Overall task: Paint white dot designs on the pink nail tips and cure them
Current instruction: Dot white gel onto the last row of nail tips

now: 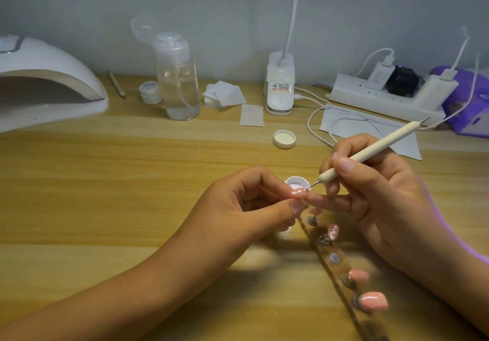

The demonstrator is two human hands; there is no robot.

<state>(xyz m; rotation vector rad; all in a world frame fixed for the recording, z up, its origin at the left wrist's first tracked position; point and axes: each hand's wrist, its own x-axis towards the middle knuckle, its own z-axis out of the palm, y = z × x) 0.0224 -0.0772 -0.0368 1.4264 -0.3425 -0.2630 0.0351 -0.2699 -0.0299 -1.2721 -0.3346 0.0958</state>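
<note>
- So that dots land true, left hand (246,208) fingers (293,205) pinch the pink nail tip (298,192) beside the paint pot (296,181), mid-worktop (132,182).
- Right hand (383,190) fingers (344,164) curl round the dotting pen (370,153), point on it.

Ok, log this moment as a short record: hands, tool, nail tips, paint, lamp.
left hand: pinches one pink nail tip between thumb and fingers
right hand: holds the dotting tool like a pen, metal point at the held tip's edge
paint pot: small, open, just behind the held tip; a loose white lid lies farther back
holder strip: four pink tips mounted, one stud bare
curing lamp: far left on the desk, away from both hands
</note>
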